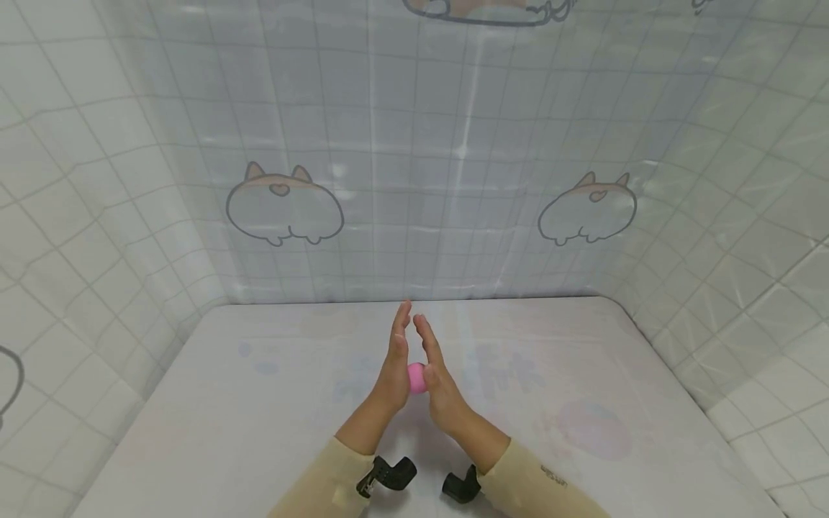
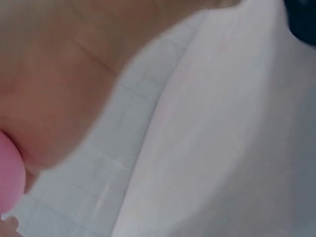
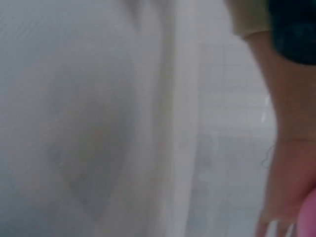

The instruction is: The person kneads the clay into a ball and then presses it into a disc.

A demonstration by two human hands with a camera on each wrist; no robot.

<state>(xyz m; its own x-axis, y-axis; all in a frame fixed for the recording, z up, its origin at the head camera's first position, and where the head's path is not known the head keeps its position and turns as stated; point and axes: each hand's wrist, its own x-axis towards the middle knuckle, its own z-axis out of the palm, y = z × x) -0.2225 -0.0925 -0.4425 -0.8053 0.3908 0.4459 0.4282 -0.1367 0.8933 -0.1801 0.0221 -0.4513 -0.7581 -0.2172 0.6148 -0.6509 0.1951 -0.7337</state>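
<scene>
A small round pink ball [image 1: 417, 378] sits between the two palms in the head view. My left hand [image 1: 393, 363] presses it from the left, fingers straight and pointing away toward the far edge. From the right my right hand [image 1: 443, 385] presses against the ball, its fingers extended too and leaning toward the left fingertips. At the left border of the left wrist view, part of the pink ball [image 2: 10, 173] shows against a palm. The right wrist view has only a sliver of the ball [image 3: 308, 215] at its lower right, beside a hand.
Both hands are over a pale table [image 1: 259, 432] with faint printed patterns. White grid-patterned sheeting with cartoon animals [image 1: 285, 208] rises behind it and on both sides. Black wrist cameras [image 1: 396, 475] stick out inward from the light sleeves [image 1: 330, 478].
</scene>
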